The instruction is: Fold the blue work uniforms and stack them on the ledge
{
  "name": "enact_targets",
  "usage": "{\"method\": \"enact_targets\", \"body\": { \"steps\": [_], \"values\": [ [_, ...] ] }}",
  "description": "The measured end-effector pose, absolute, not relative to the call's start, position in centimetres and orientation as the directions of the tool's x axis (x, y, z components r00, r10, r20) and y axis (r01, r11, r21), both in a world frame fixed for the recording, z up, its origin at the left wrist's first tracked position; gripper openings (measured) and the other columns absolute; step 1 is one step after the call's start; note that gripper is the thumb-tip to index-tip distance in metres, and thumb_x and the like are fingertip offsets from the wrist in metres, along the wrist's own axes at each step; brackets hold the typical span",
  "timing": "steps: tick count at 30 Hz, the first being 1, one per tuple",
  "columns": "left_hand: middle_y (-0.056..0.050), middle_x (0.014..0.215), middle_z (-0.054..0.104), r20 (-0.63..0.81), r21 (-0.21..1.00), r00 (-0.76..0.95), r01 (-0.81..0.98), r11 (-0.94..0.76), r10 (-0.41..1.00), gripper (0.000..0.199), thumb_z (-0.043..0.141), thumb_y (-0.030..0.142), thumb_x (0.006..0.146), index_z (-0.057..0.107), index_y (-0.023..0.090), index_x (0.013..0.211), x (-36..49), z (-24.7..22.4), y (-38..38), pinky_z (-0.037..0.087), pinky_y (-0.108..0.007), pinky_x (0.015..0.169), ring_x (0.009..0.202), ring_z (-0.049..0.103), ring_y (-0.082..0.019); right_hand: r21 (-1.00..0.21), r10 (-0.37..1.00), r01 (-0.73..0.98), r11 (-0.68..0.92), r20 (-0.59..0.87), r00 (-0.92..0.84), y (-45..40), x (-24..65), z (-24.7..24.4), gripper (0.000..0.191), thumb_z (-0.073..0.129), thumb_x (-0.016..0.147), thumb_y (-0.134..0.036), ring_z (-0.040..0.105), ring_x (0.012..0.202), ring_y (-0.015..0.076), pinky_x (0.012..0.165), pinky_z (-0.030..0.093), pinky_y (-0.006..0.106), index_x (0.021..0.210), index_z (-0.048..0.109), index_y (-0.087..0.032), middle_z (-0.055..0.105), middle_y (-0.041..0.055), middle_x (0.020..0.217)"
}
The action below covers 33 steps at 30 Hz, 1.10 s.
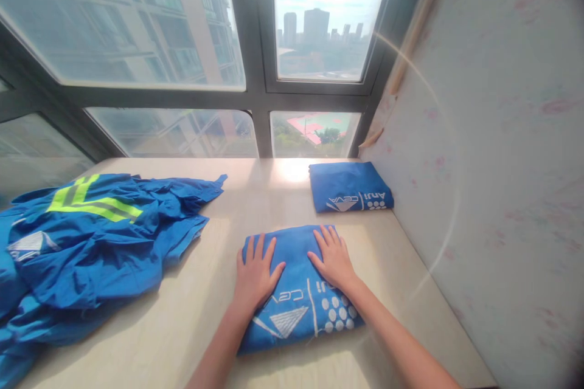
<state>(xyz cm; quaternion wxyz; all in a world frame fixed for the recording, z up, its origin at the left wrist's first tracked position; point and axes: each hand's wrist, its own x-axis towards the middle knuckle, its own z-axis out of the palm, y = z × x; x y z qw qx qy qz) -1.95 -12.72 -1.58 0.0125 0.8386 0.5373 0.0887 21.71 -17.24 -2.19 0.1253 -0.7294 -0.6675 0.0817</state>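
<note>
A blue garment (292, 316), folded into a compact rectangle with white lettering, a triangle and dots on it, lies on the pale wooden table in front of me. My left hand (256, 273) rests on its left side, fingers spread and palm down. On the upper right part of the same bundle my right hand (333, 258) lies flat, its fingers also apart. Both hands press on the cloth without gripping it, and they cover part of the lettering.
Farther back, against the wall (502, 194), sits another folded blue garment (349, 185). A crumpled heap of blue clothing (104, 243) with yellow-green reflective strips spreads over the left of the table (182, 340). Grey-framed windows (260, 67) rise behind the table's far edge.
</note>
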Motion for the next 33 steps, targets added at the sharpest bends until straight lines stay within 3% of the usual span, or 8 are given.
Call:
{"method": "enact_targets", "body": {
  "steps": [7, 14, 16, 18, 21, 25, 29, 33],
  "values": [
    [-0.013, 0.161, 0.033, 0.117, 0.169, 0.41, 0.889, -0.425, 0.905, 0.061, 0.051, 0.049, 0.094, 0.045, 0.025, 0.15, -1.6, -2.5, -12.2, 0.019, -0.065, 0.116, 0.149, 0.023, -0.041, -0.318, 0.995, 0.945, -0.072, 0.044, 0.091, -17.0, 22.1, -3.8, 0.064, 0.043, 0.097, -0.054, 0.021, 0.15, 0.0332, 0.119, 0.021, 0.055, 0.152, 0.041, -0.021, 0.03, 0.0096, 0.162],
    [-0.018, 0.154, 0.042, 0.266, 0.49, 0.156, 0.828, -0.273, 0.951, 0.055, 0.047, 0.039, 0.093, 0.05, 0.014, 0.142, -4.6, -2.3, -12.2, 0.031, -0.051, 0.118, 0.144, 0.036, -0.032, -0.483, 0.961, 0.869, -0.108, 0.174, 0.216, -18.1, 23.5, -3.5, 0.06, 0.049, 0.093, -0.039, 0.031, 0.147, 0.0292, 0.117, 0.031, 0.045, 0.147, 0.045, -0.013, 0.036, 0.0158, 0.158],
    [-0.02, 0.147, 0.048, 0.182, 0.592, 0.045, 0.793, -0.145, 0.982, 0.062, 0.048, 0.045, 0.091, 0.046, 0.011, 0.143, -6.7, -2.4, -13.3, 0.04, -0.05, 0.112, 0.135, 0.049, -0.033, -0.585, 0.913, 0.776, -0.235, 0.143, 0.383, -19.9, 24.7, -3.7, 0.061, 0.047, 0.092, -0.038, 0.047, 0.136, 0.0281, 0.11, 0.041, 0.041, 0.147, 0.043, -0.01, 0.045, 0.0185, 0.15],
    [-0.02, 0.134, 0.059, -0.033, 0.677, -0.02, 0.735, 0.037, 0.999, 0.07, 0.049, 0.053, 0.088, 0.044, 0.01, 0.142, -8.9, -2.6, -14.7, 0.051, -0.048, 0.1, 0.113, 0.066, -0.032, -0.67, 0.857, 0.634, -0.386, -0.006, 0.515, -22.2, 25.7, -4.0, 0.065, 0.046, 0.092, -0.042, 0.063, 0.116, 0.0266, 0.097, 0.05, 0.037, 0.147, 0.042, -0.009, 0.06, 0.0182, 0.134],
    [-0.015, 0.109, 0.072, -0.284, 0.722, -0.065, 0.642, 0.258, 0.957, 0.071, 0.054, 0.06, 0.081, 0.052, 0.011, 0.133, -11.0, -2.6, -16.8, 0.056, -0.044, 0.089, 0.093, 0.073, -0.031, -0.692, 0.793, 0.478, -0.541, -0.231, 0.564, -25.7, 26.5, -4.4, 0.068, 0.048, 0.09, -0.05, 0.07, 0.099, 0.0258, 0.087, 0.052, 0.034, 0.143, 0.047, -0.009, 0.071, 0.0143, 0.112],
    [-0.014, 0.1, 0.076, -0.403, 0.769, -0.066, 0.516, 0.376, 0.913, 0.058, 0.063, 0.06, 0.075, 0.065, 0.015, 0.111, -10.7, -0.9, -17.9, 0.056, -0.045, 0.092, 0.102, 0.071, -0.035, -0.668, 0.793, 0.486, -0.564, -0.273, 0.545, -28.0, 25.8, -4.1, 0.064, 0.048, 0.087, -0.059, 0.068, 0.105, 0.0299, 0.09, 0.05, 0.037, 0.127, 0.061, -0.011, 0.072, 0.0153, 0.111],
    [-0.013, 0.104, 0.076, -0.587, 0.791, 0.101, 0.285, 0.542, 0.803, 0.057, 0.062, 0.065, 0.077, 0.067, 0.017, 0.107, -9.7, 0.3, -18.5, 0.058, -0.049, 0.089, 0.105, 0.07, -0.037, -0.711, 0.845, 0.493, -0.502, -0.284, 0.453, -28.5, 24.6, -3.3, 0.054, 0.043, 0.09, -0.059, 0.069, 0.102, 0.0297, 0.088, 0.051, 0.037, 0.107, 0.069, -0.015, 0.073, 0.0142, 0.108],
    [-0.014, 0.123, 0.07, -0.497, 0.806, 0.012, 0.378, 0.456, 0.868, 0.064, 0.063, 0.067, 0.073, 0.066, 0.018, 0.115, -10.4, -1.3, -19.6, 0.045, -0.054, 0.109, 0.127, 0.058, -0.038, -0.714, 0.852, 0.522, -0.467, -0.204, 0.483, -30.0, 23.5, -3.5, 0.048, 0.043, 0.091, -0.053, 0.066, 0.112, 0.0286, 0.093, 0.05, 0.035, 0.115, 0.067, -0.018, 0.07, 0.0137, 0.12]
  ]
}}
